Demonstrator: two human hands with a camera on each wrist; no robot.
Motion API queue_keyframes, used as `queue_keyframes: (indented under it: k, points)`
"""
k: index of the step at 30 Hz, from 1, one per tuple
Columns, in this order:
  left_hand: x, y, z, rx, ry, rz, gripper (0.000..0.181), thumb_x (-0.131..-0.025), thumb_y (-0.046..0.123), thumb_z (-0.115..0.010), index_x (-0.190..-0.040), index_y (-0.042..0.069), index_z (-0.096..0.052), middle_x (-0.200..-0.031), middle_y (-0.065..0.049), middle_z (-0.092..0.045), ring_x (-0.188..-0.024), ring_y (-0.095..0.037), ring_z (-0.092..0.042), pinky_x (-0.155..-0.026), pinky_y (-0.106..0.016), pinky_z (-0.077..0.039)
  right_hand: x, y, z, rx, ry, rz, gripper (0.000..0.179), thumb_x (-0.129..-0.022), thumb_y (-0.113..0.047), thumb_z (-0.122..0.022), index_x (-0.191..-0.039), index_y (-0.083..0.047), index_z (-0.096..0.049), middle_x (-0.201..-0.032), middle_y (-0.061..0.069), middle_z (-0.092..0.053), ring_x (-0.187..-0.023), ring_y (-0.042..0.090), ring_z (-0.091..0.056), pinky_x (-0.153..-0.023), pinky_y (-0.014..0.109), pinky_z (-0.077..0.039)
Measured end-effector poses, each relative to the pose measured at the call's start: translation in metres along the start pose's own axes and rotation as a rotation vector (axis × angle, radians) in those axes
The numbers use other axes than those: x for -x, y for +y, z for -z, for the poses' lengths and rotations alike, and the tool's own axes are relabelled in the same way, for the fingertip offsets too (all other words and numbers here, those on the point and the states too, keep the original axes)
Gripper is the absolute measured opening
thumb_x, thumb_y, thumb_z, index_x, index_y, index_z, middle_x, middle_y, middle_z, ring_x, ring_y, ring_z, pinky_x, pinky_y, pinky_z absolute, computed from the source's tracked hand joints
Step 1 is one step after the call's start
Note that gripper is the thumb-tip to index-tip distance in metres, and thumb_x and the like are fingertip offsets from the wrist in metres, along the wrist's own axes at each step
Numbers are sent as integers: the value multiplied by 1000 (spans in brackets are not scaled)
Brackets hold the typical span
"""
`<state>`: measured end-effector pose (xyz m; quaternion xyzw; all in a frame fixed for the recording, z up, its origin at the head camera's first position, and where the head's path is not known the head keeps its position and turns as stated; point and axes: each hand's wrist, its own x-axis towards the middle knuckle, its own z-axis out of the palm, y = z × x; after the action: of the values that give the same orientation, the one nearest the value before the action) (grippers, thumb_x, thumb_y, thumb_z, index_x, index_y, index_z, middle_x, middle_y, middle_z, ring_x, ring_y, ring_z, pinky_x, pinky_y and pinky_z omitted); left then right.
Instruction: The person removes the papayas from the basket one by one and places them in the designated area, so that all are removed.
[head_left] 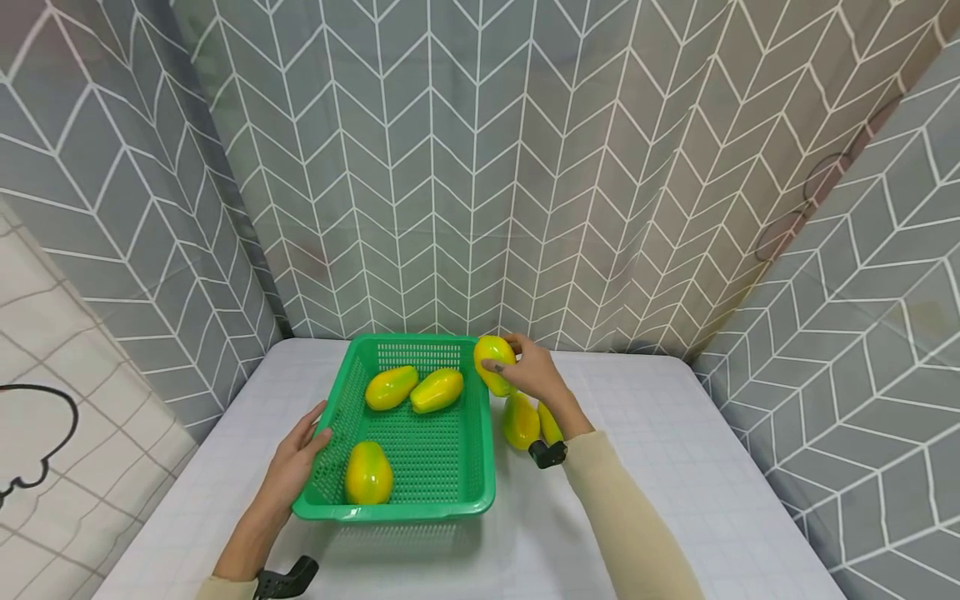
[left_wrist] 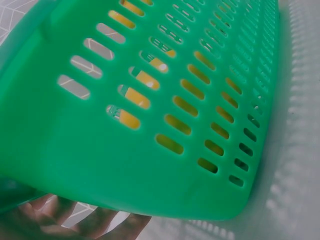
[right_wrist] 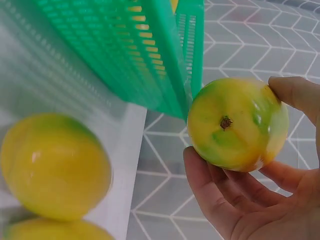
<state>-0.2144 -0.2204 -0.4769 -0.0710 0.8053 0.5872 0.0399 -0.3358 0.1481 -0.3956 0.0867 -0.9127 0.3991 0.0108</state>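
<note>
My right hand (head_left: 537, 372) holds a yellow-green papaya (head_left: 491, 360) between thumb and fingers, just outside the far right corner of a green plastic basket (head_left: 480, 467). In the right wrist view that papaya (right_wrist: 235, 125) shows its brown stem end. On the basket's left side, my left hand (head_left: 291, 467) grips the rim, thumb on top; the left wrist view shows some of its fingers (left_wrist: 95, 222) beside the wall. Inside the basket lie a papaya (head_left: 369, 473) near the front and two others (head_left: 437, 391) toward the back.
Right of the basket, two more papayas (head_left: 521, 422) rest on the white table (head_left: 645, 467), one partly hidden by my right wrist. Grey patterned curtains (head_left: 480, 183) stand behind the table and along both sides.
</note>
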Motion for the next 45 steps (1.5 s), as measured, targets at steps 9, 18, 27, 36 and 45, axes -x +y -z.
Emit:
queue_keyframes:
  k: [9, 18, 27, 36, 45]
  points:
    - [-1, 0, 0, 3, -4, 0, 64, -116, 34, -39, -173, 24, -11, -175, -22, -26, -157, -43, -37, -121, -60, -37, 2, 21, 22, 28, 18, -41, 78, -95, -50, -72, -154, -6, -49, -148, 23, -60, -125, 39, -63, -104, 55, -55]
    - [-2, -2, 2, -26, 0, 7, 64, -116, 37, -38, -173, 24, -12, -173, -22, -30, -151, -39, -45, -112, -44, -47, 6, 35, 34, 31, 37, -91, 77, -94, -52, -74, -153, -9, -49, -149, 22, -59, -127, 40, -61, -107, 56, -53]
    - [-2, -1, 1, -17, -1, 9, 64, -116, 36, -38, -173, 24, -11, -174, -22, -28, -152, -39, -44, -112, -43, -47, 11, 50, 45, 53, 60, -122, 76, -96, -51, -71, -154, -8, -48, -148, 25, -58, -126, 42, -61, -105, 55, -55]
    - [-1, 0, 2, -19, -2, 5, 64, -116, 36, -38, -173, 23, -12, -174, -22, -30, -149, -36, -46, -100, -27, -49, 18, 64, 56, 54, 75, -167, 82, -97, -55, -70, -157, -5, -44, -150, 29, -55, -128, 44, -61, -100, 52, -59]
    - [-1, 1, 2, -19, -4, 10, 64, -116, 36, -39, -173, 23, -11, -174, -22, -28, -152, -38, -43, -112, -42, -47, 22, 77, 63, 73, 95, -184, 83, -97, -56, -69, -155, -1, -47, -148, 31, -57, -128, 45, -62, -97, 51, -61]
